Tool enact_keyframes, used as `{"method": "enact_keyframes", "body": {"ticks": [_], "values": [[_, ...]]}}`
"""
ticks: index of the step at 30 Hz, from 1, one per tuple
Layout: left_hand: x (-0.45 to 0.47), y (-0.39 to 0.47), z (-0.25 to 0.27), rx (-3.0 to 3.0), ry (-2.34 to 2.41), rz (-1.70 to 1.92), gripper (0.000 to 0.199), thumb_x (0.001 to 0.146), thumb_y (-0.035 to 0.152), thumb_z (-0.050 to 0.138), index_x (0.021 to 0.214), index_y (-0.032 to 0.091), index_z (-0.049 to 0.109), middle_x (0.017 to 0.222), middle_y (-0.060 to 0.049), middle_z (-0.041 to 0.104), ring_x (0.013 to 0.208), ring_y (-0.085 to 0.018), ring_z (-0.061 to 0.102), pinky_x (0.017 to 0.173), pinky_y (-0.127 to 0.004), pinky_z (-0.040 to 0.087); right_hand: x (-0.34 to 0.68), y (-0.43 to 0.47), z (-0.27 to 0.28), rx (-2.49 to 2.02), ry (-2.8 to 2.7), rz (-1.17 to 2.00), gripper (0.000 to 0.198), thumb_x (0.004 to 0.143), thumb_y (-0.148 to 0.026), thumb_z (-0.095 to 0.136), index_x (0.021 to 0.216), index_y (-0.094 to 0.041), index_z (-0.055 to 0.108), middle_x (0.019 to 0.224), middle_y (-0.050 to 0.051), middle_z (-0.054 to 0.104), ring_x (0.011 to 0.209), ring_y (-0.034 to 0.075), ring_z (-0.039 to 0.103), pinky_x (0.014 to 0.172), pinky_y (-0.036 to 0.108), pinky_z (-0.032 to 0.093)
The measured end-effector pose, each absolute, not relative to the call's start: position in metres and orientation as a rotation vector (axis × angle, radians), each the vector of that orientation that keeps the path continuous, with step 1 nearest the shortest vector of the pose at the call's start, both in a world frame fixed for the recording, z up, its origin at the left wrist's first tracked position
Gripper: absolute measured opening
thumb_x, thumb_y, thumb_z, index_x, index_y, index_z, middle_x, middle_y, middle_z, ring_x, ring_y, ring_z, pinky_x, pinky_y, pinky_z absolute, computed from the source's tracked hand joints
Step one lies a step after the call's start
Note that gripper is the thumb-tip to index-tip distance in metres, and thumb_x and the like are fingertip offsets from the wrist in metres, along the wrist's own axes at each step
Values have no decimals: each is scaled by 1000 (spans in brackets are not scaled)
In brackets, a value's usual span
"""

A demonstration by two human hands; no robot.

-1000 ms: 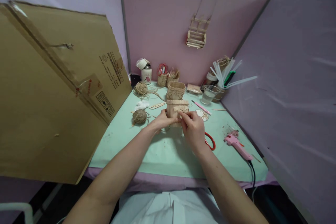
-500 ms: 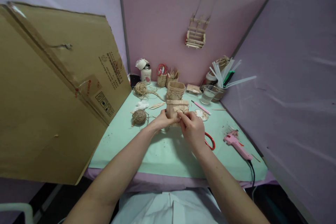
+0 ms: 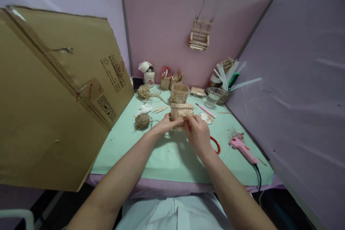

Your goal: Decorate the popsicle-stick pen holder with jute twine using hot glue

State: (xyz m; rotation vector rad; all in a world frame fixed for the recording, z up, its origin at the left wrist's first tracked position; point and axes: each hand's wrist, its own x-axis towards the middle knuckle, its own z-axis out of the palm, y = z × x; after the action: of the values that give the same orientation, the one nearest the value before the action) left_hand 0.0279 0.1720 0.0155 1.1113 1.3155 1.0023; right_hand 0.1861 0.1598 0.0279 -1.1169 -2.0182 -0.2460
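My left hand (image 3: 167, 125) is wrapped round the side of a small pale container (image 3: 176, 107) that looks made of wooden craft sticks, with its front towards me. Thin wooden pieces (image 3: 182, 113) are on that front. Fingers bent and pinched together, my right hand (image 3: 198, 129) works at those pieces; what lies between its fingertips is too small to make out. Just behind stands a second box-like container (image 3: 179, 95) with an open top. Red scissor-like handles (image 3: 215, 145) show partly from behind my right hand.
On the right lies a pink hot glue gun (image 3: 244, 150) with its cord over the table edge. Balls of twine (image 3: 142, 120) sit left. A clear plastic cup (image 3: 212, 97) and glue sticks (image 3: 228, 73) stand back right. A big cardboard sheet (image 3: 64, 97) leans at left.
The view has shifted very slightly. My right fingertips have moved a little at the front of the container; my left hand keeps its hold.
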Motion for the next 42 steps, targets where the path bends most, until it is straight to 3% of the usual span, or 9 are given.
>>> {"method": "enact_keyframes", "body": {"ticks": [6, 15, 29, 42], "values": [[29, 175, 11, 1109, 1316, 1022, 66, 71, 52, 73, 123, 22, 45, 133, -13, 59, 123, -27, 56, 103, -40, 44, 185, 158, 28, -1144, -2034, -151, 18, 92, -18, 50, 95, -19, 68, 86, 7, 66, 74, 19, 58, 67, 29, 38], [31, 176, 10, 1079, 1295, 1027, 67, 72, 57, 69, 124, 22, 46, 130, -13, 61, 119, -26, 58, 102, -37, 44, 186, 154, 30, -1143, -2039, -57, 19, 89, -16, 50, 96, -18, 68, 85, 6, 66, 73, 19, 57, 68, 29, 40], [34, 170, 22, 1103, 1332, 1054, 52, 76, 46, 66, 117, 20, 46, 134, -14, 58, 124, -25, 56, 103, -35, 44, 191, 151, 24, -1071, -1988, 15, 20, 91, -19, 49, 97, -18, 68, 84, 6, 67, 68, 16, 57, 67, 29, 43], [28, 168, 22, 1131, 1328, 1003, 57, 74, 52, 67, 120, 22, 49, 131, -13, 61, 122, -26, 57, 102, -38, 45, 193, 156, 23, -933, -2052, -85, 25, 93, -17, 47, 107, -18, 68, 93, 9, 66, 83, 20, 60, 73, 33, 48]]}}
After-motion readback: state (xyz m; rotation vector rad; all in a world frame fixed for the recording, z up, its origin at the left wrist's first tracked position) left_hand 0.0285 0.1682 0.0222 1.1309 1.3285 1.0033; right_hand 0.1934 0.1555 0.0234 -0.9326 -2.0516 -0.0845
